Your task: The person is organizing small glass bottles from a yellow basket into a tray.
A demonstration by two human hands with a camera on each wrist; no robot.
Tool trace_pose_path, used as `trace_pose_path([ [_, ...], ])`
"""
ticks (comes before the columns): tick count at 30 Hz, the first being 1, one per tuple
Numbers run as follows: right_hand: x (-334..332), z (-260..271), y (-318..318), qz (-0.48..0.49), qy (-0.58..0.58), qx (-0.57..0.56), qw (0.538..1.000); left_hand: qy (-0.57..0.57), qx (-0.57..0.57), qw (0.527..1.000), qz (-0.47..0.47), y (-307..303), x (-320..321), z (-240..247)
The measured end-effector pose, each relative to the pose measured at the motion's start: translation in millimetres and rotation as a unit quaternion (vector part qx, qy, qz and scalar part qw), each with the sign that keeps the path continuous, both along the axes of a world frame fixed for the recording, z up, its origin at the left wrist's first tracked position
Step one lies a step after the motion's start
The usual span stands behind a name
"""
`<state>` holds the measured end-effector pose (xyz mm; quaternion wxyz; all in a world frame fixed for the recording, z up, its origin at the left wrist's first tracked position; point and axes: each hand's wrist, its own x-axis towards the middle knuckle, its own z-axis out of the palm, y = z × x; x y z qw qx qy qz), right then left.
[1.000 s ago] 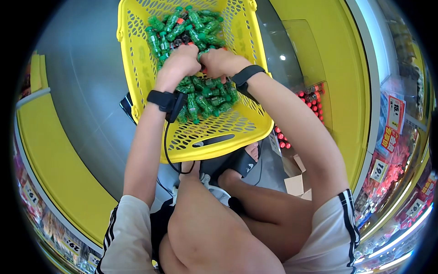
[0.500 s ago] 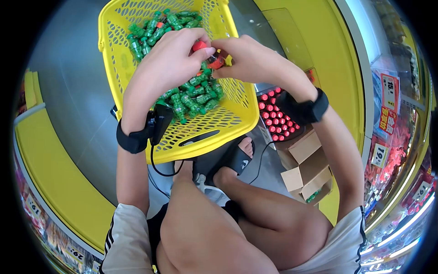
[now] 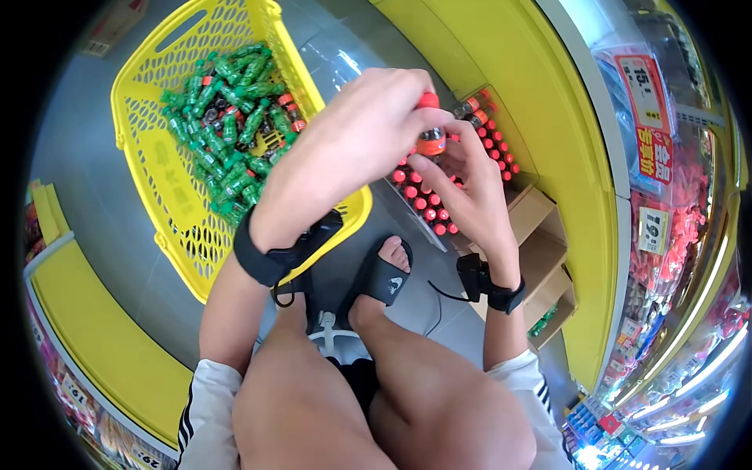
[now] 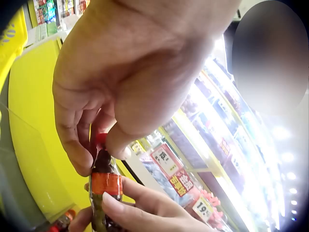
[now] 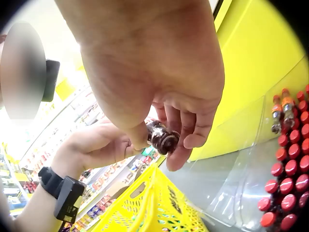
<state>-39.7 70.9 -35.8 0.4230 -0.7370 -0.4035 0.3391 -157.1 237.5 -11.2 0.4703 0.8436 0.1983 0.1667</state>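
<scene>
A small dark cola bottle (image 3: 431,142) with a red cap and an orange-red label is held between both hands over the floor, right of the basket. My left hand (image 3: 356,133) grips it by the cap, thumb and fingers around it in the left wrist view. The right hand (image 3: 479,196) pinches the bottle's body between thumb and fingers, and its base shows in the right wrist view. Beneath the hands is a clear bin (image 3: 429,232) of upright red-capped bottles (image 3: 427,202), with a couple of bottles (image 5: 282,110) lying on top.
Left of the hands stands a yellow basket (image 3: 145,188) with many small green bottles (image 3: 207,149) and several red-capped ones. Open cardboard boxes (image 3: 548,252) stand beside the bin along a yellow shelf base (image 3: 540,117). Slippered feet (image 3: 384,274) are below.
Both hands have lifted out of the basket with a cola bottle and moved right, over the bin. The head view has turned right, so the basket now sits further left.
</scene>
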Motion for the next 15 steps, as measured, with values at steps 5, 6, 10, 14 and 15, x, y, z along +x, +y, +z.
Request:
trace_pose_path([
  [5,28.3,-19.0,-34.0,-0.081,-0.143,0.039,0.986,-0.008,0.057,0.998,-0.018,-45.3,43.6,-16.6],
  [6,33.2,-27.5,-39.6,-0.112,-0.121,0.058,0.985,-0.024,0.044,0.999,-0.011,-51.1,53.6,-25.5],
  [10,60.9,-64.5,-58.1,-0.187,-0.067,0.04,0.979,-0.016,-0.016,1.0,0.001,-80.4,82.8,-42.6],
  [14,77.1,-82.9,-61.3,-0.237,-0.058,0.046,0.969,0.024,-0.039,0.999,0.01,-111.6,97.5,-70.6],
  [15,80.7,-86.4,-61.4,-0.245,-0.034,0.068,0.966,0.021,-0.045,0.998,0.025,-115.6,98.2,-74.3],
])
